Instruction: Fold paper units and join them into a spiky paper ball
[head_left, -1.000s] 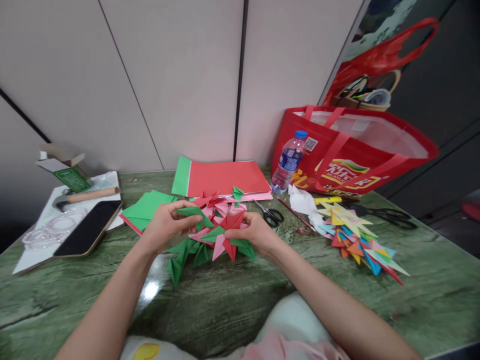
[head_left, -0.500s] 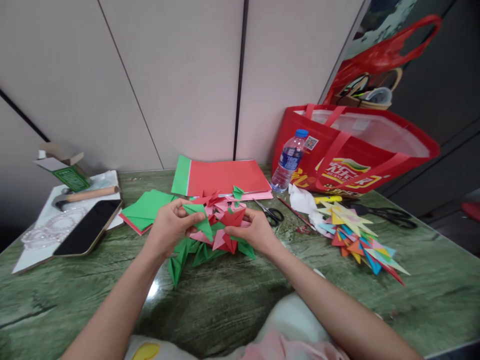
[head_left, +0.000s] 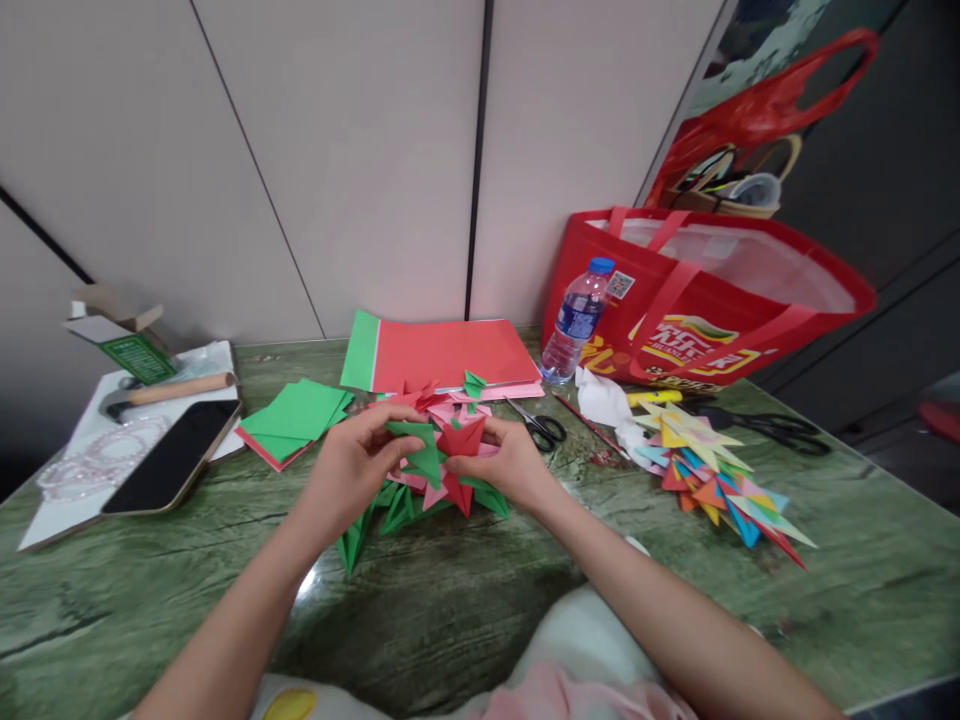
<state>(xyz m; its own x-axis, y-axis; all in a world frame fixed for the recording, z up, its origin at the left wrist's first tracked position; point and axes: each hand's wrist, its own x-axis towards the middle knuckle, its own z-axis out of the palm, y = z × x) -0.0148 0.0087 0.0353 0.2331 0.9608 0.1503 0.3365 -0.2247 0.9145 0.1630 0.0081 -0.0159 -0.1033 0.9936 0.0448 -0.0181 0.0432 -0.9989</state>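
Observation:
My left hand (head_left: 358, 462) pinches a folded green paper piece (head_left: 424, 455) between thumb and fingertips. Just to its right, my right hand (head_left: 510, 462) grips a red folded paper piece (head_left: 463, 440) with pointed tips. The green and red pieces look close together; whether they touch I cannot tell. Below and behind both hands lies a heap of folded paper shapes in green (head_left: 405, 508), pink and red, partly hidden by my fingers.
Green paper squares (head_left: 296, 420) lie at left, near a phone (head_left: 174, 458) and a hammer (head_left: 176, 390). Red sheets (head_left: 457, 352) lie behind. Scissors (head_left: 547, 430), a water bottle (head_left: 576, 325), a red bag (head_left: 675, 300) and a multicoloured paper chain (head_left: 720, 478) stand or lie to the right.
My left hand has moved right with the green paper piece, bringing it up to the red one. My right hand has hardly moved and keeps hold of the red piece.

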